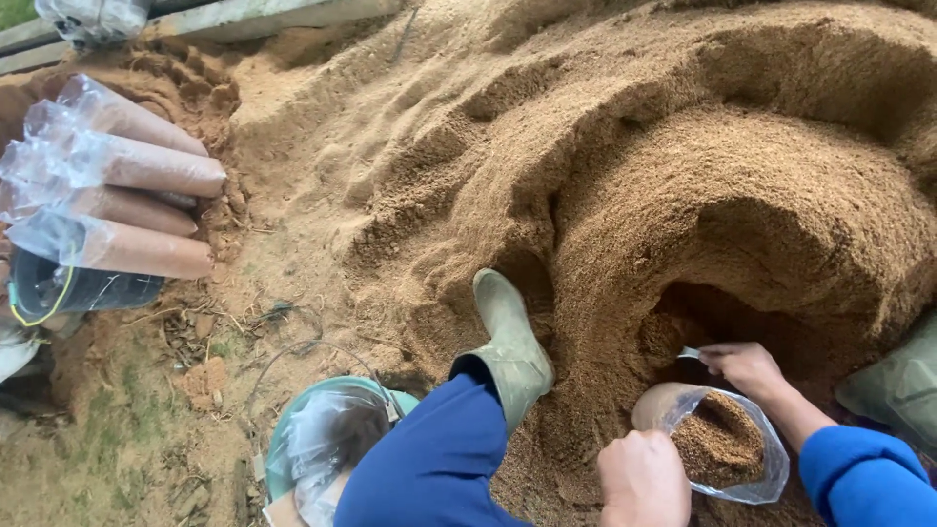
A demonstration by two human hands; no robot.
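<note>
1. Head view: the left hand (642, 480) is closed on the near rim of a clear plastic bag (727, 449), partly filled with brown sawdust.
2. The right hand (747, 366) grips the bag's far rim and pinches a small metal scoop (689, 353).
3. The bag sits between both hands, against the hollowed sawdust heap (742, 176).
4. A green rubber boot (508, 337) rests just left.

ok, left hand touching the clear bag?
Touching. The head view shows the left hand gripping the near rim of the clear plastic bag, which is partly filled with brown sawdust, with no gap between them.
</note>
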